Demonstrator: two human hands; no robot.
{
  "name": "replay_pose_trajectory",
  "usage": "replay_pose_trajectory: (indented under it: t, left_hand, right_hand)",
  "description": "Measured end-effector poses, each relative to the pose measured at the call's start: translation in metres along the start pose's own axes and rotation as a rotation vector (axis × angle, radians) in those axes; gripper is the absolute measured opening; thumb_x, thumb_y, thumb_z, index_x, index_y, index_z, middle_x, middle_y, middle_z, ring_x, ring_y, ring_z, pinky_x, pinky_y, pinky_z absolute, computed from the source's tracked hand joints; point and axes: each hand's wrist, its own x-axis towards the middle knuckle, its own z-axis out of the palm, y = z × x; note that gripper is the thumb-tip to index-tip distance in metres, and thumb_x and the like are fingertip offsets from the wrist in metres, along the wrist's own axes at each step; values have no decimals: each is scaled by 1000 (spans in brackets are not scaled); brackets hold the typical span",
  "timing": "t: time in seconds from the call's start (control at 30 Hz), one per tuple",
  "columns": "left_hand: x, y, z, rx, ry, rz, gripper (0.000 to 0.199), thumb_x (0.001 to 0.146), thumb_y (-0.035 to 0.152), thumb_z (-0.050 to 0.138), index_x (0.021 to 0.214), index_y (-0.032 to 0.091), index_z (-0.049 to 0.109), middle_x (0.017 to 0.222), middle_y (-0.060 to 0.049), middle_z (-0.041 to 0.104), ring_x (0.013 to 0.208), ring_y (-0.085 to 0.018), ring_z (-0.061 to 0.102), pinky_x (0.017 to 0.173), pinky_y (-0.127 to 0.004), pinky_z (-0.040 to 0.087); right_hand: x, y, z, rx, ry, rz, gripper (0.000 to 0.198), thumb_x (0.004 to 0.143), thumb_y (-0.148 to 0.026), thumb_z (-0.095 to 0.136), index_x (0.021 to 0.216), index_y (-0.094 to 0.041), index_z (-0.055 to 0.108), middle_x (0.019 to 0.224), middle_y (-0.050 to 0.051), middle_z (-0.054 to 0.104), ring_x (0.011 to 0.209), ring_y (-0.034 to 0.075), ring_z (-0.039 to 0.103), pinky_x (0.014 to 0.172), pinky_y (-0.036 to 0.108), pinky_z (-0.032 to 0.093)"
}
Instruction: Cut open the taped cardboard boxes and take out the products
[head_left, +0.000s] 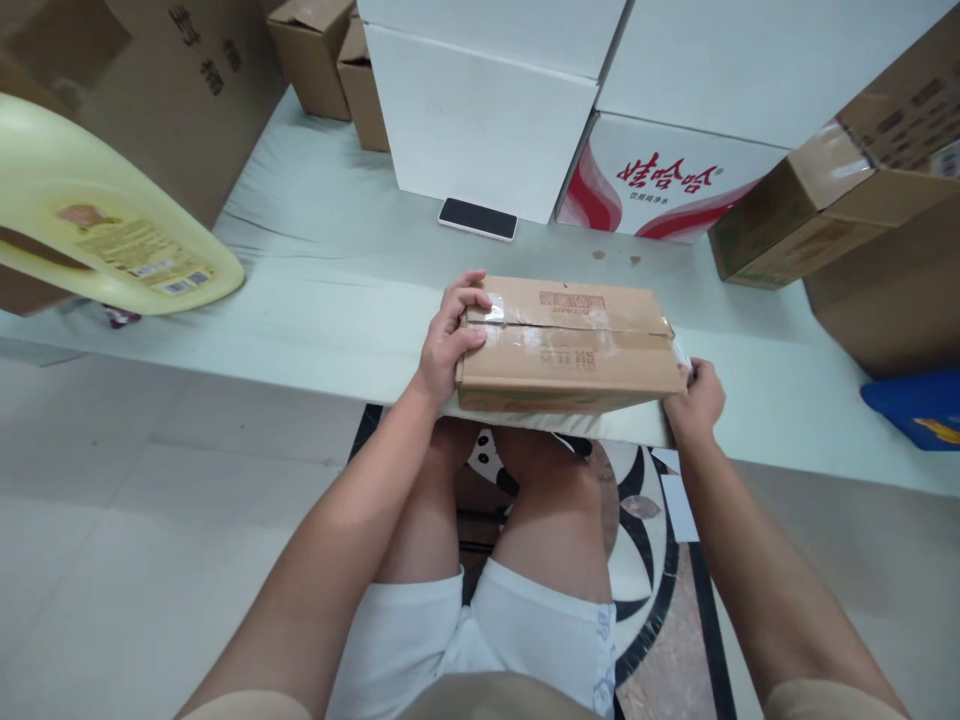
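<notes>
A small brown cardboard box (562,350) with printed lettering lies near the front edge of the covered table, its top seam running left to right. My left hand (454,335) grips the box's left end, fingers over the top and thumb on the near flap. At the right end, my right hand (696,400) is closed by the near corner. Beside its fingers a pale, shiny strip (680,350), perhaps tape, sticks up from the box end. What those fingers pinch is mostly hidden. Clear tape (493,308) shows on the top near my left fingers.
Behind the box lies a phone (478,219) before stacked white boxes (487,110) and a red-and-white carton (667,185). A yellow jug (112,215) stands left. At right are an open carton (802,205) and a blue package (915,408). The pale cloth (330,310) covers the table.
</notes>
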Motion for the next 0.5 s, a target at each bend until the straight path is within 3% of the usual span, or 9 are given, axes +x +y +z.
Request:
replay_pose_trajectory:
  t: [0.13, 0.23, 0.33, 0.5]
  left_hand:
    - [2, -4, 1, 8, -23, 29, 59, 77, 78, 68, 104, 26, 62, 152, -10, 51, 150, -38, 42, 126, -54, 33]
    - [3, -8, 2, 19, -27, 44, 56, 80, 76, 65, 105, 26, 61, 153, -10, 51, 150, -37, 43, 125, -53, 35]
    - [4, -10, 3, 21, -29, 67, 50, 85, 71, 62, 106, 26, 61, 154, -10, 50, 149, -36, 44, 124, -52, 37]
    - [2, -11, 3, 24, -20, 73, 50, 86, 72, 60, 108, 26, 62, 154, -9, 50, 150, -35, 44, 125, -51, 37]
  right_hand:
    - [-6, -19, -16, 101, 20, 2, 32, 91, -46, 39, 95, -20, 57, 83, 5, 60, 76, 20, 52, 76, 36, 43]
    - [-18, -48, -43, 296, 43, -69, 38, 95, -52, 34, 98, -21, 57, 78, 1, 55, 62, 15, 46, 62, 29, 39]
    - [-37, -89, -80, 405, 2, -297, 36, 95, -51, 45, 104, -22, 63, 79, 1, 59, 59, 13, 47, 59, 28, 39]
    - [-64, -151, -123, -12, -82, -774, 27, 87, -44, 64, 100, -22, 73, 77, 3, 68, 59, 14, 53, 61, 29, 42]
